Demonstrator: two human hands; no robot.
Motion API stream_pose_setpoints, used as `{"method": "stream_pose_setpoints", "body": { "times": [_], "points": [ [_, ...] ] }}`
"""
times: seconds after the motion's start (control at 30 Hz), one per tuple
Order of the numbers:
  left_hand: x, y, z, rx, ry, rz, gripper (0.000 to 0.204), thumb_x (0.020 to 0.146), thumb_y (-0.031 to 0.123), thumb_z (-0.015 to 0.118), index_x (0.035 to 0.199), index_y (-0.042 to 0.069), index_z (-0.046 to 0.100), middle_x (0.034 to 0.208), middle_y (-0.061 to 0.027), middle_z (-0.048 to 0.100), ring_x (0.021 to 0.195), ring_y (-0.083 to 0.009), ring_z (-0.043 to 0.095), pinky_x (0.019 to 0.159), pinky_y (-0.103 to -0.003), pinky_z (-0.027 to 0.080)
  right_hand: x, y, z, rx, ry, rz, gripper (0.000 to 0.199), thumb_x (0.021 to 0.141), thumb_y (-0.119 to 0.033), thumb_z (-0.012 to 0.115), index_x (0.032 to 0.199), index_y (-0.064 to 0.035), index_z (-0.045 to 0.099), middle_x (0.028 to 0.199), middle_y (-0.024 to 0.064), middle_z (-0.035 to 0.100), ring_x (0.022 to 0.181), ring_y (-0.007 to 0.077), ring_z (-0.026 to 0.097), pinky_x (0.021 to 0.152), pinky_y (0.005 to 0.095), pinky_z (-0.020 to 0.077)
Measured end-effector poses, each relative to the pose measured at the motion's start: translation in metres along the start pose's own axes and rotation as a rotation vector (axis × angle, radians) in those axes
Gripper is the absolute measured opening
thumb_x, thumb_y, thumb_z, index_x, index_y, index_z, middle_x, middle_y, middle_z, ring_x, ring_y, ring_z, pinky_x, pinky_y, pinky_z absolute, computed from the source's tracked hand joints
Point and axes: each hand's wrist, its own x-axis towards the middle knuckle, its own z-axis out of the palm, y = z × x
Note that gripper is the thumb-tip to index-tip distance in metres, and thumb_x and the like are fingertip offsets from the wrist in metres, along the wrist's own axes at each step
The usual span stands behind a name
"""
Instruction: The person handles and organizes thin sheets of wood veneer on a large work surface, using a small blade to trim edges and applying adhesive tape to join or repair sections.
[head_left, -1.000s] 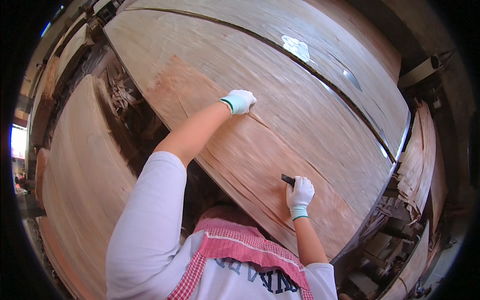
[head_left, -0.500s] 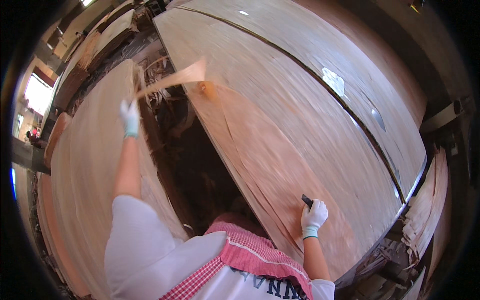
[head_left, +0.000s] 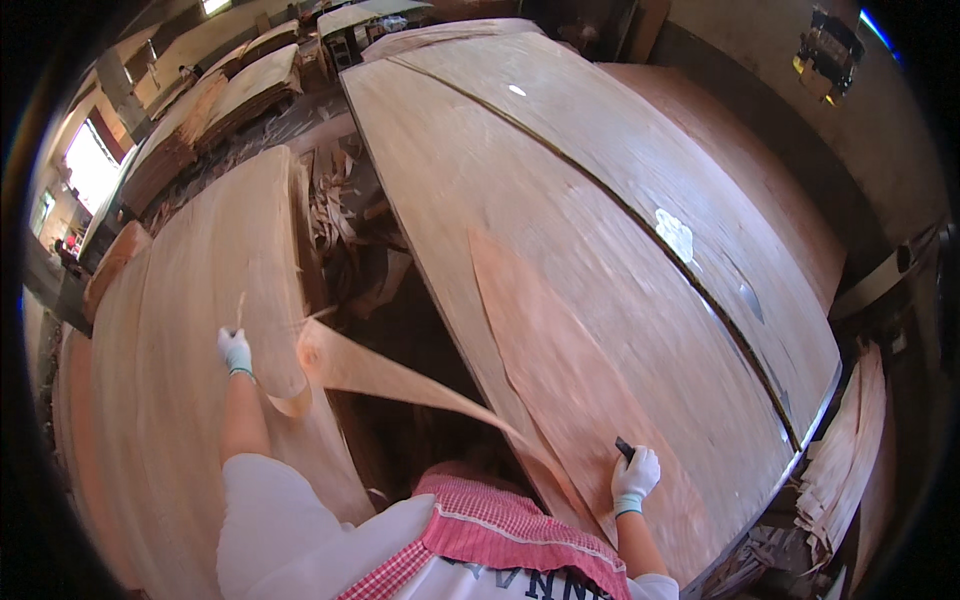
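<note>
Left hand (head_left: 235, 350), gloved, pinches a thin curling veneer strip (head_left: 400, 380) over the left veneer stack (head_left: 170, 400); right hand (head_left: 635, 475) grips a dark knife (head_left: 624, 449) on the grained veneer sheet (head_left: 600, 300)

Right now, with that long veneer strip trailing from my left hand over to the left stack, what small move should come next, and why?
Probably let the left hand lay the veneer strip flat on the left stack. The strip hangs curled across the gap between the left stack and the big sheet, with its far end near the right hand, which grips a small dark tool. Hanging loose like that, it looks liable to crack.
</note>
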Motion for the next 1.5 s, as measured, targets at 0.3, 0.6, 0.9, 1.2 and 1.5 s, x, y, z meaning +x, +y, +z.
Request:
{"method": "stream_pose_setpoints", "body": {
  "times": [0.3,0.6,0.9,1.2,1.5],
  "points": [
    [-0.008,0.159,0.142,-0.146,-0.653,0.728,0.009,0.080,0.000,0.058,0.089,-0.002,0.055,0.082,-0.0160,0.061,0.078,-0.0254,0.059,0.075,-0.039,0.049,0.017,-0.011,-0.013,0.059,-0.074,0.007,0.019,0.069,-0.015,0.072,0.078,-0.0113,0.055,0.078,0.0104,0.057,0.077,0.0326,0.058,0.066,0.0457,0.0464],
    [-0.164,0.297,0.210,-0.329,-1.103,0.568,0.039,0.093,0.005,0.043,0.130,-0.001,0.051,0.127,-0.0115,0.059,0.069,-0.0114,0.055,0.060,-0.024,0.047,-0.010,-0.001,-0.044,0.001,0.011,0.158,0.015,0.073,-0.018,0.067,0.082,-0.0107,0.057,0.078,0.0091,0.060,0.075,0.0301,0.061,0.066,0.0434,0.0485],
    [-0.477,0.377,0.065,-0.535,-1.208,1.015,0.031,0.096,0.008,0.051,0.125,-0.003,0.055,0.122,-0.0140,0.061,0.112,-0.0215,0.058,0.096,-0.034,0.046,-0.206,0.026,-0.186,0.520,0.477,0.589,0.012,0.077,-0.012,0.064,0.078,-0.0052,0.054,0.076,0.0156,0.054,0.078,0.0388,0.055,0.068,0.0484,0.0435],
    [-0.835,0.341,-0.145,-0.748,-1.632,1.499,0.029,0.091,0.003,0.056,0.120,0.000,0.059,0.114,-0.0126,0.065,0.103,-0.0207,0.063,0.092,-0.032,0.048,-0.518,0.117,-0.246,0.733,0.340,1.288,0.017,0.093,-0.017,0.060,0.092,-0.0013,0.065,0.084,0.0099,0.064,0.075,0.0164,0.060,0.069,0.0306,0.0469],
    [-0.998,0.390,-0.199,-0.722,-1.869,1.283,0.023,0.094,0.018,0.058,0.108,0.000,0.061,0.085,-0.0117,0.066,0.074,-0.0175,0.065,0.069,-0.029,0.052,-0.513,0.279,-0.270,0.994,0.384,1.186,0.016,0.099,-0.015,0.053,0.107,-0.0057,0.063,0.084,-0.0018,0.064,0.059,0.0023,0.047,0.053,0.0195,0.0382]
  ]
}}
